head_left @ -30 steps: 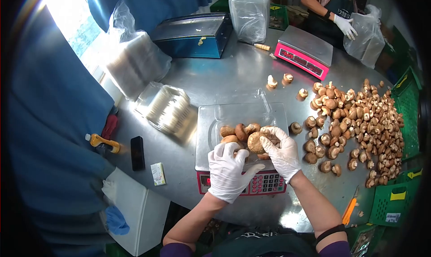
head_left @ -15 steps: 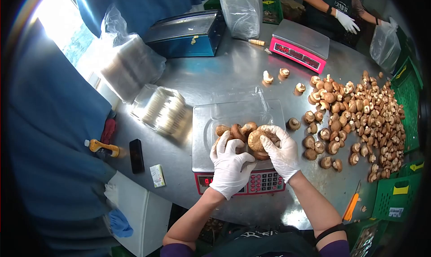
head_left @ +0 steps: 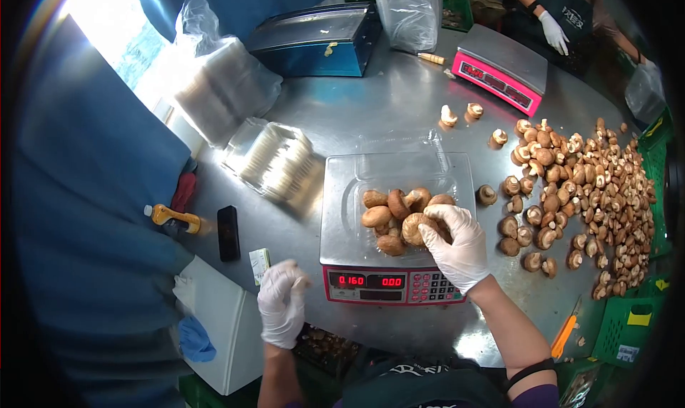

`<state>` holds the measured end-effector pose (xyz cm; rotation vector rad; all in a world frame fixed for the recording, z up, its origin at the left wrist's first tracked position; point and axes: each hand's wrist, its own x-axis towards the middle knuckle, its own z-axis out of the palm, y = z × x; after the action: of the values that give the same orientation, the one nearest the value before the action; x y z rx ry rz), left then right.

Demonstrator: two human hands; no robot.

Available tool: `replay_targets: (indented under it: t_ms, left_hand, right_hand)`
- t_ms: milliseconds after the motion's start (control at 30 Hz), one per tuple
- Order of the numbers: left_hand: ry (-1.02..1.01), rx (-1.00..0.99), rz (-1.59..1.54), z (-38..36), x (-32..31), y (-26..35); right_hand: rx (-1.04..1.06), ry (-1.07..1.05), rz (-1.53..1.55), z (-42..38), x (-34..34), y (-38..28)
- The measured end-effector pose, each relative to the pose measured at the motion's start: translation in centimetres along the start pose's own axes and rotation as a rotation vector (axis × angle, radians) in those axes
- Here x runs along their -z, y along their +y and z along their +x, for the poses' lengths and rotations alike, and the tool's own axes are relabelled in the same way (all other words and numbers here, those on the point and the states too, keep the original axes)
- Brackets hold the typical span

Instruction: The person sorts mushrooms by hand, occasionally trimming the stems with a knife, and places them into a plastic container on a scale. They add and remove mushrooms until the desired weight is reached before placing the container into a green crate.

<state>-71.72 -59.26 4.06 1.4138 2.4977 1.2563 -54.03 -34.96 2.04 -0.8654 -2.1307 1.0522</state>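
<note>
My right hand (head_left: pixel 459 247), white-gloved, pinches a shiitake mushroom (head_left: pixel 414 230) with a cracked brown cap. This mushroom is at the right side of a clear plastic tray (head_left: pixel 349 226), among several other shiitakes (head_left: pixel 377 216). The tray rests on a steel-topped digital scale (head_left: pixel 339 247) whose red display reads 0.160 and 0.00. My left hand (head_left: pixel 282 304), also gloved, hovers left of the scale beside a small card box (head_left: pixel 259 265). Its fingers are curled in and slightly blurred; whatever they may hold is hidden.
A big heap of shiitakes (head_left: pixel 592 187) covers the table's right side, near green crates (head_left: pixel 624 322). An orange cutter (head_left: pixel 564 337) lies at front right. Stacked clear trays (head_left: pixel 267 158), a phone (head_left: pixel 227 233) and a bottle (head_left: pixel 171 219) are left. A co-worker (head_left: pixel 553 23) stands behind a pink scale (head_left: pixel 499 69).
My left hand has left the mushrooms and moved left and down, off the scale. My right hand keeps its mushroom at the tray. The whole view has shifted slightly, and the display shows fully.
</note>
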Motion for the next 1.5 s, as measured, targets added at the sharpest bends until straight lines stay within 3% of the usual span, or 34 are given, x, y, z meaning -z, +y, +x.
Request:
replay_targets:
  t_ms: [33, 67, 100, 167, 233, 333, 367, 433, 533, 667, 767, 900, 1000, 1233, 1333, 1400, 1467, 1500]
  left_hand:
    - [-0.285, -0.019, -0.056, -1.5, 1.8, -2.5]
    - [-0.521, 0.161, 0.143, -3.3, 2.7, -2.9]
    - [-0.754, 0.344, 0.341, -5.1, 3.4, -3.1]
    - [-0.918, 0.471, 0.6, -7.9, 4.4, -4.1]
    - [-0.797, 0.345, 0.714, -8.7, 4.7, -5.5]
    - [-0.279, 0.214, 0.226, -7.1, 3.3, -4.8]
    - [-0.214, 0.267, 0.114, -5.4, 2.4, -3.1]
    - [-0.122, 0.155, 0.031, -1.8, 0.0, -0.6]
    - [-0.089, -0.142, -0.001, 2.7, -4.7, 3.4]
    - [-0.269, -0.315, 0.131, 5.9, -9.6, 5.0]
    - [-0.203, -0.354, -0.047, 6.1, -10.2, 3.8]
    - [-0.33, -0.043, -0.548, 4.7, -8.5, 2.7]
    - [-0.341, 0.038, -0.846, 4.0, -8.5, 2.5]
    - [-0.443, 0.173, -1.01, 3.1, -6.3, 3.3]
    - [-0.743, 0.187, -0.799, 1.5, -1.9, 0.1]
    - [-1.065, -0.13, -0.38, 1.4, 1.8, -0.8]
    - [-1.305, 0.26, -0.06, -1.8, 4.0, -1.4]
    - [-1.268, 0.23, 0.134, -2.8, 4.4, -1.3]
  right_hand:
    - [0.154, 0.016, -0.202, 0.1, -0.3, 0.3]
    - [0.307, 0.033, -0.405, 0.0, -0.6, 0.4]
    - [0.296, 0.033, -0.438, -0.1, -1.1, 0.5]
    - [0.301, 0.012, -0.446, -0.2, -1.4, 0.5]
    - [0.307, 0.051, -0.387, -0.4, -1.6, 1.0]
    - [0.238, 0.119, -0.209, -0.6, -0.9, 1.0]
    - [0.243, 0.121, -0.211, -0.6, -0.5, 0.7]
    - [0.239, 0.083, -0.222, -1.0, -0.3, 0.4]
    - [0.252, 0.025, -0.338, -1.7, -0.5, 0.4]
    - [0.266, 0.009, -0.402, -2.0, -0.4, 0.8]
    - [0.251, 0.006, -0.387, -2.0, -0.2, 1.4]
    - [0.236, 0.006, -0.34, -1.9, -0.2, 1.7]
    - [0.233, 0.012, -0.327, -1.9, -0.4, 1.9]
    - [0.224, 0.046, -0.244, -2.2, 0.8, 1.2]
    - [0.193, 0.118, -0.232, -2.3, 3.1, 1.1]
    - [0.135, 0.143, -0.222, -3.1, 4.9, 2.3]
    - [0.047, 0.154, -0.207, -4.4, 6.4, 4.8]
    - [-0.016, 0.17, -0.201, -5.3, 6.9, 6.3]
